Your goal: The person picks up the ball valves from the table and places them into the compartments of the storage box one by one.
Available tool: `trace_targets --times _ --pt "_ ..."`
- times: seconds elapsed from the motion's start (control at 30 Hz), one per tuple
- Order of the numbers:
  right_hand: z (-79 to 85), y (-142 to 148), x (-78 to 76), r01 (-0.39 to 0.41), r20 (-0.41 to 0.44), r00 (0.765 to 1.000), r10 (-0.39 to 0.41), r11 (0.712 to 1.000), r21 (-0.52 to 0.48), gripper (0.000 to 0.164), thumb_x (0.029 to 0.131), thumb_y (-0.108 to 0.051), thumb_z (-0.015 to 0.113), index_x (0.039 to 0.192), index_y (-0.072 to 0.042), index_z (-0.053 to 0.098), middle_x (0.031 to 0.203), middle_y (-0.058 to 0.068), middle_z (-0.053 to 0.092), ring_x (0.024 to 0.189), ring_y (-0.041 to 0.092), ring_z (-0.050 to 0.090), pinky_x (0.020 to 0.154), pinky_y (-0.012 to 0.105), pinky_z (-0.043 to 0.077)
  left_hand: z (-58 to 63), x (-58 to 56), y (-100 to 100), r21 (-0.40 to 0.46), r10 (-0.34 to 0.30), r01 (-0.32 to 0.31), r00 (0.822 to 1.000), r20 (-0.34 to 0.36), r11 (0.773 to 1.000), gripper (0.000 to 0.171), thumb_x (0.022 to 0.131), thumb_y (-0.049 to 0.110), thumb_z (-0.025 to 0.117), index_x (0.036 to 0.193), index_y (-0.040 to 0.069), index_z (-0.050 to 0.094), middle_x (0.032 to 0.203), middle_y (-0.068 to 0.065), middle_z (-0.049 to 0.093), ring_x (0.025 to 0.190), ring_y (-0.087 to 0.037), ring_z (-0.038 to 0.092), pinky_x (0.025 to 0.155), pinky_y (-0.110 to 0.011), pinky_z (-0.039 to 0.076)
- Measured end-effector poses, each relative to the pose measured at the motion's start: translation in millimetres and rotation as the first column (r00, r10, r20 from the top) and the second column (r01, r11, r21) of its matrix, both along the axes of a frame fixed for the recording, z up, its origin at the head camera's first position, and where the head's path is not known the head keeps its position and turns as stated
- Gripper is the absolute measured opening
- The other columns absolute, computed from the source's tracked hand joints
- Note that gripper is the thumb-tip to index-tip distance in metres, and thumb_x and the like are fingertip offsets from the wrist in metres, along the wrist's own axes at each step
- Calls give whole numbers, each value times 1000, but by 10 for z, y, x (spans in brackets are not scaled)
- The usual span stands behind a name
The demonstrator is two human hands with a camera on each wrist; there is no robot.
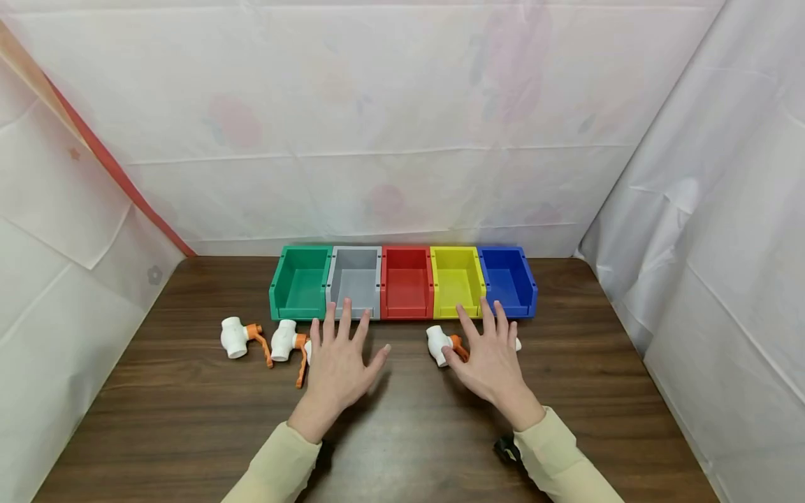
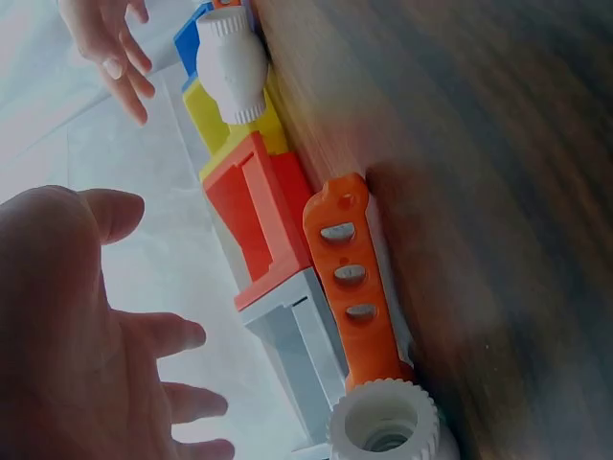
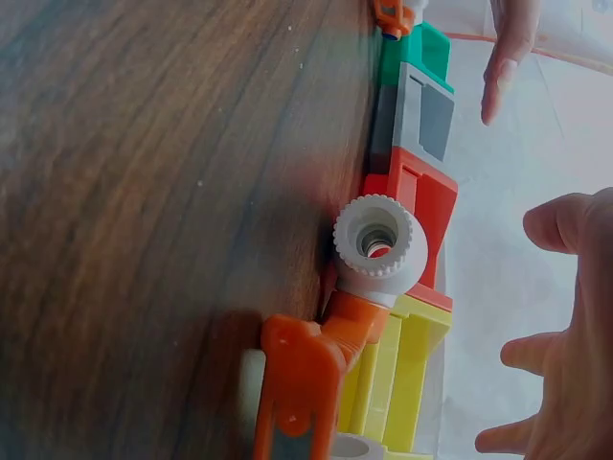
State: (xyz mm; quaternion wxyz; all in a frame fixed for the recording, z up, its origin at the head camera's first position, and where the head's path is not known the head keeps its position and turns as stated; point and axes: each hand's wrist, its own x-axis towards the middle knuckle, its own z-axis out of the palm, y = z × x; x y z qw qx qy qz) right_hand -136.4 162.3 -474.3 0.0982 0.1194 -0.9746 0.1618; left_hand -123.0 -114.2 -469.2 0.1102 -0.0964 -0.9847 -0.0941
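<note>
My left hand (image 1: 339, 363) hovers with spread, straight fingers in front of the grey bin, holding nothing. Left of it lie two white ball valves with orange lever handles, an outer valve (image 1: 234, 338) and an inner valve (image 1: 284, 341); a third is mostly hidden under that hand. In the left wrist view a valve's orange handle (image 2: 352, 287) stands out beside the fingers. My right hand (image 1: 493, 363), also spread, is above the table before the yellow and blue bins. A ball valve (image 1: 438, 346) lies by its thumb, and a white piece (image 1: 518, 344) peeks out beyond its fingers.
Five joined bins stand in a row at the back: green (image 1: 302, 279), grey (image 1: 355, 276), red (image 1: 407, 279), yellow (image 1: 457, 279) and blue (image 1: 506, 279). White cloth (image 1: 377, 140) hangs behind and at both sides of the dark wooden table (image 1: 402, 447).
</note>
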Motion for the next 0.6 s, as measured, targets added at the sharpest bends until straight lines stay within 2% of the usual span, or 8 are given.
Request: trace_targets --times 0.23,0.43,0.6 --pt "25 6 2 -4 -9 1000 4 1000 -4 74 89 -57 60 152 -21 45 159 21 23 145 45 13 109 71 13 8 -33 -54 27 -13 14 1000 -13 1000 73 93 63 50 147 13 51 157 -20 32 145 -45 21 113 -64 15" --pt "11 22 4 -5 -22 1000 5 1000 -4 71 89 -54 61 150 -20 47 157 22 26 144 45 17 110 70 17 25 -50 -119 62 -15 18 999 -42 998 65 94 59 55 135 9 63 148 -20 46 139 -42 34 112 -61 22" --pt "26 63 3 7 -36 999 -8 999 -37 69 87 -48 66 147 -18 51 155 22 30 141 46 22 106 69 27 41 -66 -174 73 -12 17 998 -65 997 59 95 56 55 125 7 69 137 -20 56 130 -41 45 109 -57 31"
